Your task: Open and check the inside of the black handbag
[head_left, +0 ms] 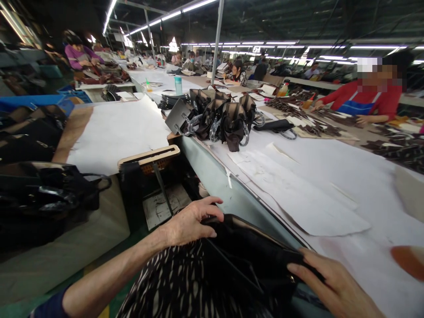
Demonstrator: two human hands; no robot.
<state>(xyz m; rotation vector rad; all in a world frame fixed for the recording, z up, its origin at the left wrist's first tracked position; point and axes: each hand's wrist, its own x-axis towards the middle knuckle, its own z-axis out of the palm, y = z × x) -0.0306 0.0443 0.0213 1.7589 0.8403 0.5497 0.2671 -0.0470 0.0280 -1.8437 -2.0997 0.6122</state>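
A black handbag (pixel 245 265) lies in front of me at the bottom of the view, its top edge spread and its dark inside showing. My left hand (pixel 194 221) is closed on the left end of the bag's rim, thumb and fingers curled over it. At the right end, my right hand (pixel 327 276) pinches the rim, with the thumb near a small gold-coloured fitting. Below my left arm shows a black-and-cream patterned cloth (pixel 172 282). The bag's lower part is out of view.
Several dark handbags (pixel 232 121) with plastic-wrapped handles stand on the long white-covered table (pixel 298 185). More black bags (pixel 43 198) are piled at left. A wooden-topped stand (pixel 149 157) fills the gap between tables. A person in red (pixel 364 101) works across the table.
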